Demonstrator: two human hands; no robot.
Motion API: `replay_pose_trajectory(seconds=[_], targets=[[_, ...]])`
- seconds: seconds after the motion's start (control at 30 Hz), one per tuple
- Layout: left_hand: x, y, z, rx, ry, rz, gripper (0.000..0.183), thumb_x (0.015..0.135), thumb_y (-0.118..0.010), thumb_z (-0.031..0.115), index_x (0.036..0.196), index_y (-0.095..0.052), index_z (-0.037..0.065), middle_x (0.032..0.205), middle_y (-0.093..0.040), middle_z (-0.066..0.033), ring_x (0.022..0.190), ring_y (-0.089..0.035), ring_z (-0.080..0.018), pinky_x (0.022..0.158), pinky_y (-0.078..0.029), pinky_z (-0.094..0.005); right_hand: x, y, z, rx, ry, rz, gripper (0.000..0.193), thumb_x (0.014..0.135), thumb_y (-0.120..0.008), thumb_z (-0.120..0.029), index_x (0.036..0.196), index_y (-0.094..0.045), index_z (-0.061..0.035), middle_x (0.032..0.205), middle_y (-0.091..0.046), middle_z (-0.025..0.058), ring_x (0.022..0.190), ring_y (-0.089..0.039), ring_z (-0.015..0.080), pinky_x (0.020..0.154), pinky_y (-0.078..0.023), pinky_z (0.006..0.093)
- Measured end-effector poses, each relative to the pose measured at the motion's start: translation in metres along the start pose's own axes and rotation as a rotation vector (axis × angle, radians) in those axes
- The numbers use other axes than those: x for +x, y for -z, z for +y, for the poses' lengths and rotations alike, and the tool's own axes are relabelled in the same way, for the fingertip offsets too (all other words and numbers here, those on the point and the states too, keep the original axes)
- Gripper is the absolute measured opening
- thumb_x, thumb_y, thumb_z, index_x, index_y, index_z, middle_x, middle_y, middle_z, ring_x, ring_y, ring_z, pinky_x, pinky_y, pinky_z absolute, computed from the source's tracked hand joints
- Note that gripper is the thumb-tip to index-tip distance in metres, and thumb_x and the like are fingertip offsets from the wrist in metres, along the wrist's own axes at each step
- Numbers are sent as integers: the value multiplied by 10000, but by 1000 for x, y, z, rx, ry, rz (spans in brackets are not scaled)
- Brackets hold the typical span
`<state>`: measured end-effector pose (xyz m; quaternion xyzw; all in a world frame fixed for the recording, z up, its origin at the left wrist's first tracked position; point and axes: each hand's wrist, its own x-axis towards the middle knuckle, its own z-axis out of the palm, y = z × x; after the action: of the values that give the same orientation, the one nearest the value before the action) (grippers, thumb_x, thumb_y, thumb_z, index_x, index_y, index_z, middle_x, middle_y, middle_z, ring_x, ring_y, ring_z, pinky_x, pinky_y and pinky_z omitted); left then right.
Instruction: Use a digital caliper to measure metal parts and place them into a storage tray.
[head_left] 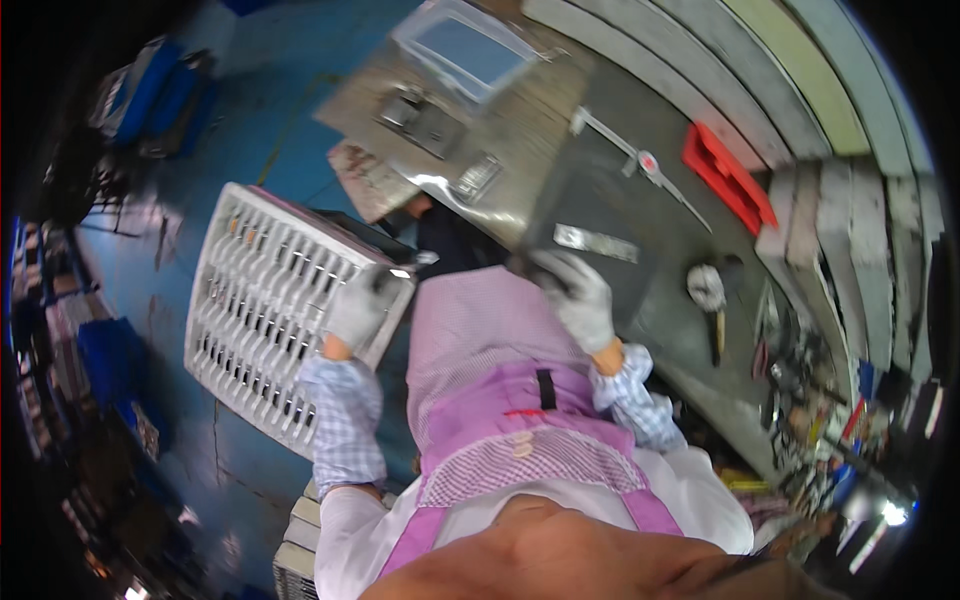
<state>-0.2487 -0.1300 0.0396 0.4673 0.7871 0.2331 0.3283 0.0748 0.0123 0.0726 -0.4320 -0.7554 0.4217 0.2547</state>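
Observation:
My left hand (pixel 358 312), in a white glove with dark fingertips, is at the right rim of a large white slotted tray (pixel 222 290) with rows of shiny metal pieces. Its fingers are closed beside a small bright piece (pixel 401 273); blur hides exactly what they hold. Over the near edge of the workbench, my right hand (pixel 580 305), gloved the same way, has its fingers curved and apart, with nothing visible between them. Just beyond it, a flat metal plate (pixel 596 243) lies on a dark mat (pixel 575 212).
A dial caliper (pixel 648 162) and a red plastic holder (pixel 728 178) lie on the bench. Further left are a metal fixture (pixel 425 122), a small metal part (pixel 476 177) and a clear plastic box (pixel 470 55). Grey stacked trays (pixel 845 240) line the right side.

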Motion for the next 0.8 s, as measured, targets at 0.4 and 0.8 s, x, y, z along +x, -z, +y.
replay_pose_trajectory(seconds=[0.4,0.8], targets=[[41,-152,164,-179,-330,221,437,914,-638,57,1347,-602,107,1297,-636,-162,1151,-631,-390,955,-531,-452,21,84,49,297,-361,20,333,954,-744,-293,1184,-768,-53,1089,-790,78,947,-728,122,866,-537,250],[38,-209,185,357,-503,297,732,946,-647,285,1513,-326,-49,1568,-357,-266,1470,-339,-442,1215,-276,-570,-3,93,119,-246,74,386,227,846,-776,-182,1068,-818,-180,1020,-725,14,922,-663,242,846,-509,379]])
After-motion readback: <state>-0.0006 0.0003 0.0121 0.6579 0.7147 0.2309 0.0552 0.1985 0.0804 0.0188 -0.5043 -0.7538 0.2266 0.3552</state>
